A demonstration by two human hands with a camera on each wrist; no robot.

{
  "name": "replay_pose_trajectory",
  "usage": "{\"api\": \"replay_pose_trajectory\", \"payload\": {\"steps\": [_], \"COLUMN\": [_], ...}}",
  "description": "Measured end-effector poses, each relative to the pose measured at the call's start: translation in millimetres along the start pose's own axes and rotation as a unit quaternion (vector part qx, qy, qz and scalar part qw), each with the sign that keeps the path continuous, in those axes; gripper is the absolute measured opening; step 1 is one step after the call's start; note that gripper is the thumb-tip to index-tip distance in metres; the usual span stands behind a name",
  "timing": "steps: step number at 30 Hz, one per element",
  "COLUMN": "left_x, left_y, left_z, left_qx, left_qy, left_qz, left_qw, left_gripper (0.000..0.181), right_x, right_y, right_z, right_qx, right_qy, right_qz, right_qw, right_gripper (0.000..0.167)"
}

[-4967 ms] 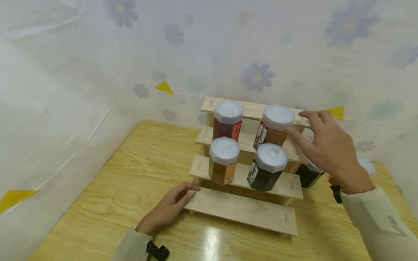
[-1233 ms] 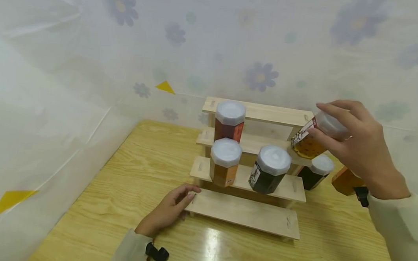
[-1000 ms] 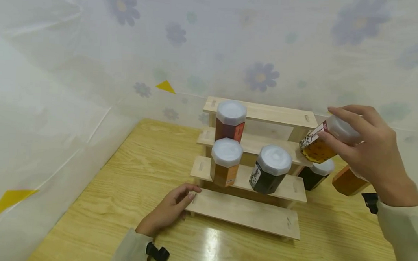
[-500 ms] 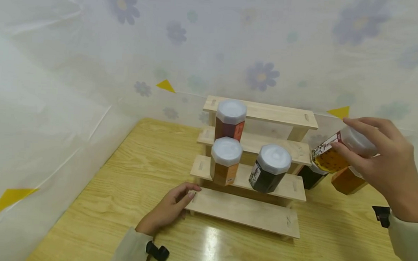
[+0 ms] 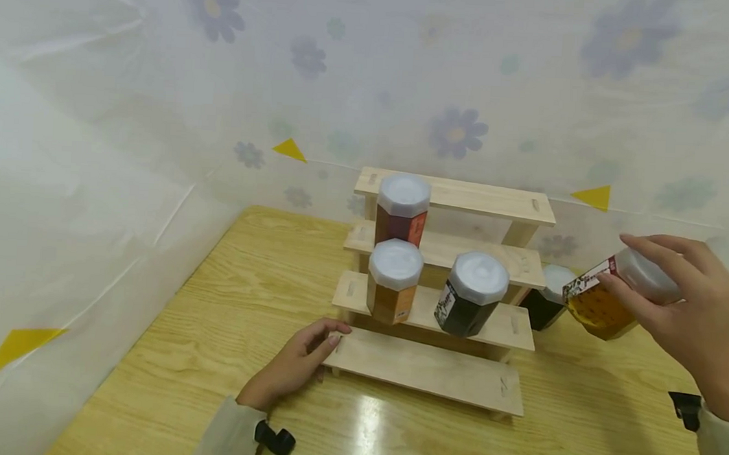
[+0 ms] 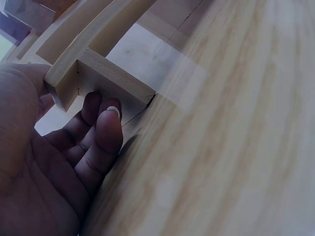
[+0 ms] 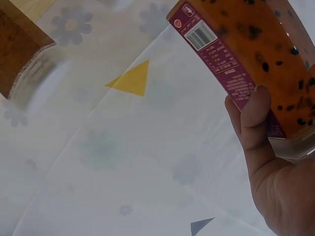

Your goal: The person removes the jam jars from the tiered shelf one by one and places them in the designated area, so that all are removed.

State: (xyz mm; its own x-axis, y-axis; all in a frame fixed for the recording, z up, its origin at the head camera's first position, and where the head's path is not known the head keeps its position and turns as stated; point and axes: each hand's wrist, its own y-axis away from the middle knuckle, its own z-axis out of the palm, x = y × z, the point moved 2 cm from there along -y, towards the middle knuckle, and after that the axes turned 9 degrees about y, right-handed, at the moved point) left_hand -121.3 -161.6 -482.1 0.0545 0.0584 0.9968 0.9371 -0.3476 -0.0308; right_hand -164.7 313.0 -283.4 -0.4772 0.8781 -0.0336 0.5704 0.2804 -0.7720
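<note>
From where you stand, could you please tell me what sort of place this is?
Probably a screened-off tabletop workspace, judging by the wood-grain table, the stepped shelf bearing lidded jars, and the flowered sheeting hung behind them.

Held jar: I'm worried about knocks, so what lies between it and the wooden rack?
In the head view, a dark jar on the table stands between the wooden rack and the held jar.

A dark-specked amber jar (image 5: 602,305) is held tilted right of the rack (image 5: 422,364), lid away from it. The rack is pale, four-tiered wood.
</note>
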Motion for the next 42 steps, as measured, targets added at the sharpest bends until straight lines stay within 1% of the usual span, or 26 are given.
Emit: {"api": "replay_pose_trajectory", "payload": {"steps": [8,15,19,21,23,25,27,31,36,42], "left_x": [0.8,0.6,-0.3,-0.6,-0.8,-0.9,-1.1,-1.1,-0.7,-0.6], "left_y": [1.4,1.0,0.8,0.8,1.0,1.3,1.5,1.9,1.6,0.5], "left_z": [-2.1,-1.2,-0.4,-0.1,-0.1,-0.1,-0.2,-0.5,-0.6,-0.2], "left_qx": [0.000,-0.003,-0.003,-0.003,-0.002,-0.002,-0.002,0.001,0.000,-0.003], "left_qy": [0.002,0.001,0.002,0.001,0.001,0.002,0.002,0.005,0.006,0.003], "left_qz": [-0.003,-0.002,-0.005,-0.006,-0.006,-0.006,-0.006,-0.009,-0.007,0.000], "left_qw": [1.0000,1.0000,1.0000,1.0000,1.0000,1.0000,1.0000,0.9999,1.0000,1.0000], "left_gripper": [0.028,0.027,0.027,0.027,0.027,0.027,0.027,0.027,0.027,0.027], "right_x": [14,21,26,28,29,30,32,34,37,40], "right_y": [27.0,48.8,60.5,66.1,71.4,75.7,79.2,87.3,97.2,103.9], "right_z": [10,21,26,28,30,32,35,38,42,44], "right_qx": [-0.021,-0.037,-0.047,-0.049,-0.049,-0.050,-0.049,-0.051,-0.061,-0.067], "right_qy": [0.006,0.004,0.008,0.014,0.024,0.036,0.043,0.055,0.065,0.083], "right_qz": [0.007,0.043,0.048,0.047,0.046,0.041,0.030,0.019,0.030,0.032], "right_qw": [0.9997,0.9984,0.9977,0.9976,0.9974,0.9973,0.9974,0.9970,0.9955,0.9938], "right_gripper": [0.088,0.089,0.075,0.073,0.076,0.084,0.088,0.087,0.089,0.091]}}
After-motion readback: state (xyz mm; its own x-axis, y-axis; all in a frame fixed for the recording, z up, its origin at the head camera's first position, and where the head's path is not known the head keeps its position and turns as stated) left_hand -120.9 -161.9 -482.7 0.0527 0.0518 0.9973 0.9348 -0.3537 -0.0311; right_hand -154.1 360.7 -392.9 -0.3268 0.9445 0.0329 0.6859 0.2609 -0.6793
